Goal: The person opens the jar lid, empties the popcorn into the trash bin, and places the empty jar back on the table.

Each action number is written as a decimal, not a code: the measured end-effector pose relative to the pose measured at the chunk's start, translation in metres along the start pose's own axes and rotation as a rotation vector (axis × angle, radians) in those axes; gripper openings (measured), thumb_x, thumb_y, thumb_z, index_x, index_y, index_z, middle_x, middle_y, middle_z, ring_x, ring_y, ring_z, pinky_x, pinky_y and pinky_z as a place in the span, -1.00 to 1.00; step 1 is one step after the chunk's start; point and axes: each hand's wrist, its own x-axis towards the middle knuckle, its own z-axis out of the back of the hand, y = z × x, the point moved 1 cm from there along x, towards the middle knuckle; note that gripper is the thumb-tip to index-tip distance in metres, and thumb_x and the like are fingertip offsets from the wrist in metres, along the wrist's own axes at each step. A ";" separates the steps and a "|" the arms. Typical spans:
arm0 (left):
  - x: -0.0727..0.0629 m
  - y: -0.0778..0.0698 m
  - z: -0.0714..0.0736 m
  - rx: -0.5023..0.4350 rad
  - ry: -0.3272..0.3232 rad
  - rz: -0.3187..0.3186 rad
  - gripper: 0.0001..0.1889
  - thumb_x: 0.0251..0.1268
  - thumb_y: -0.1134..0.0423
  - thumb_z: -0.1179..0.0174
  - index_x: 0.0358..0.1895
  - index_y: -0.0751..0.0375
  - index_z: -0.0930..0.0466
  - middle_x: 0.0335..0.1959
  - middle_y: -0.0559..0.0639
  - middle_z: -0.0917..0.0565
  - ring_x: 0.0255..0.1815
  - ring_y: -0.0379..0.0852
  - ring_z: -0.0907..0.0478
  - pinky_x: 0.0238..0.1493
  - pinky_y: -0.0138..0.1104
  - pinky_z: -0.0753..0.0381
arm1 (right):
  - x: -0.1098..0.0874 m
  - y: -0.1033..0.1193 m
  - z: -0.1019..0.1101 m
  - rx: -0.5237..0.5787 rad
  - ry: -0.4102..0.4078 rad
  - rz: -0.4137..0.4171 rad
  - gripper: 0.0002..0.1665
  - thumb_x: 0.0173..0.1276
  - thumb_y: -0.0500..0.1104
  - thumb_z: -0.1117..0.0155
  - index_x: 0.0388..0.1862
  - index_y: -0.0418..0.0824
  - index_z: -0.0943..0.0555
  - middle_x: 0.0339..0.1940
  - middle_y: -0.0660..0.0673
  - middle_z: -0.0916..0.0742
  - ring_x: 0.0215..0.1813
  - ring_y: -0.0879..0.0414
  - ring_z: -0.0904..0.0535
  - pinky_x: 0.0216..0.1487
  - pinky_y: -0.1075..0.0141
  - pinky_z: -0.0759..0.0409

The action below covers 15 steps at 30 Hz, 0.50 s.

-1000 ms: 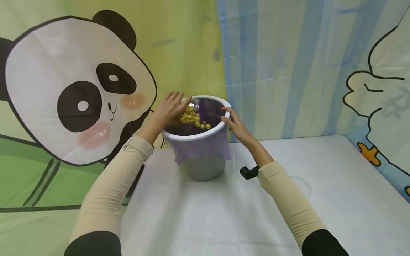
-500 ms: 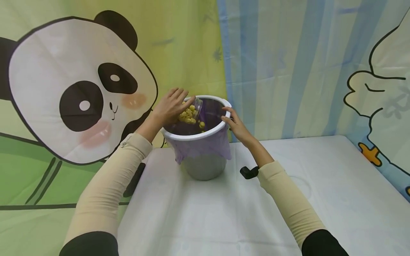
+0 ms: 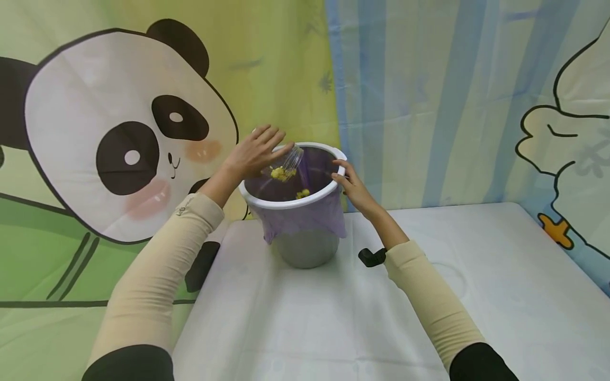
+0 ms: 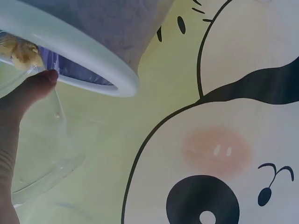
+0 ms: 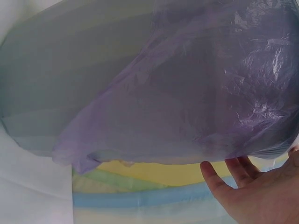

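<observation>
In the head view my left hand [image 3: 259, 154] grips a clear jar [image 3: 294, 159], tilted mouth-down over a grey trash can [image 3: 306, 250]. Yellow popcorn [image 3: 282, 173] lies inside the jar, and a few pieces [image 3: 303, 193] are dropping below its mouth. A purple trash bag [image 3: 305, 222] lines the can and hangs over its outside, under a white rim ring [image 3: 267, 204]. My right hand [image 3: 355, 188] holds that rim at the right side. The left wrist view shows the left thumb [image 4: 30, 93] against the clear jar wall [image 4: 60, 109]. The can's bottom is hidden.
The can stands on a white-covered table [image 3: 405, 317], near its back edge. Behind hangs a printed curtain [image 3: 286, 63] with a panda [image 3: 119, 84]. A black wrist camera [image 3: 371, 257] sticks out at the right wrist.
Popcorn has poured out of the jar into the can, leaving much less inside. The left hand has risen slightly and tipped the jar further. The right hand stays on the rim.
</observation>
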 end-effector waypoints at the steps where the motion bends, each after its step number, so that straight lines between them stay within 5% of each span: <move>1: 0.000 0.001 0.001 -0.001 0.014 -0.002 0.03 -0.29 0.05 -0.50 0.36 0.12 -0.11 0.25 0.32 -0.25 0.24 0.26 -0.18 0.30 -0.05 -0.05 | 0.000 -0.001 0.000 0.004 0.001 0.005 -0.43 0.46 0.01 0.13 0.40 0.02 -0.07 0.35 -0.34 -0.14 0.27 -0.09 -0.15 0.20 -0.25 -0.06; 9: 0.003 0.001 0.006 0.097 0.019 -0.037 -0.17 0.00 0.27 -0.33 0.36 0.09 -0.08 0.28 0.29 -0.24 0.28 0.23 -0.17 0.32 -0.04 -0.02 | -0.014 0.025 -0.003 0.013 0.026 -0.018 -0.39 0.47 -0.07 0.14 0.42 -0.16 -0.02 0.37 -0.34 -0.11 0.31 -0.14 -0.09 0.20 -0.19 -0.09; 15: 0.004 -0.001 0.007 0.160 0.014 -0.054 -0.16 0.00 0.31 -0.34 0.37 0.08 -0.06 0.29 0.27 -0.22 0.30 0.20 -0.16 0.32 -0.05 -0.03 | -0.016 0.026 -0.004 0.016 0.029 -0.013 -0.38 0.46 -0.06 0.14 0.42 -0.17 0.00 0.36 -0.33 -0.12 0.33 -0.16 -0.08 0.22 -0.25 -0.04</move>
